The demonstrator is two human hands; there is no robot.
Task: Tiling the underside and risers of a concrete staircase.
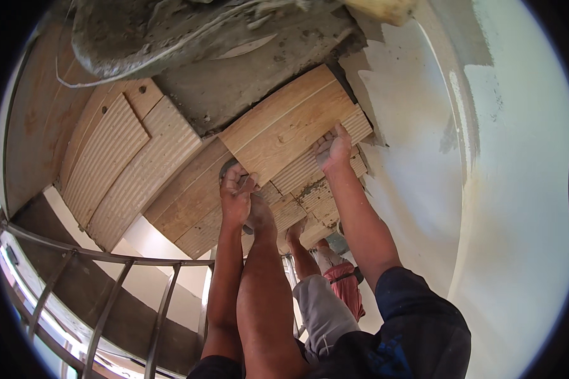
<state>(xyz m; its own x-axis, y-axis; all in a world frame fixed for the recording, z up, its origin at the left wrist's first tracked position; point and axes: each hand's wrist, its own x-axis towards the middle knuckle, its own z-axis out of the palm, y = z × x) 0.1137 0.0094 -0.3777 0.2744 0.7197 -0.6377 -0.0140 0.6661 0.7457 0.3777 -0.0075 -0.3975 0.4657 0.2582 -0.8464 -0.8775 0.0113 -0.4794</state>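
Observation:
A wood-patterned tile (287, 120) lies tilted across the step in front of me, over a ribbed step edge. My left hand (237, 186) is closed at its near left corner, fingers curled by the edge. On the tile's near right side, my right hand (332, 148) grips the edge with bent fingers and the thumb side up. Behind the tile is a strip of grey wet-looking mortar (234, 95). Below it the ribbed tread (291, 174) partly shows. My bare leg (262, 284) stands close to my left forearm.
A mortar-caked basin (189, 38) sits at the far left. Tiled winding steps (126, 158) curve down to the left, beside a metal railing (126, 259). A pale wall (518, 189) rises on the right. Reddish cloth with a dark strap (344, 284) shows below the steps.

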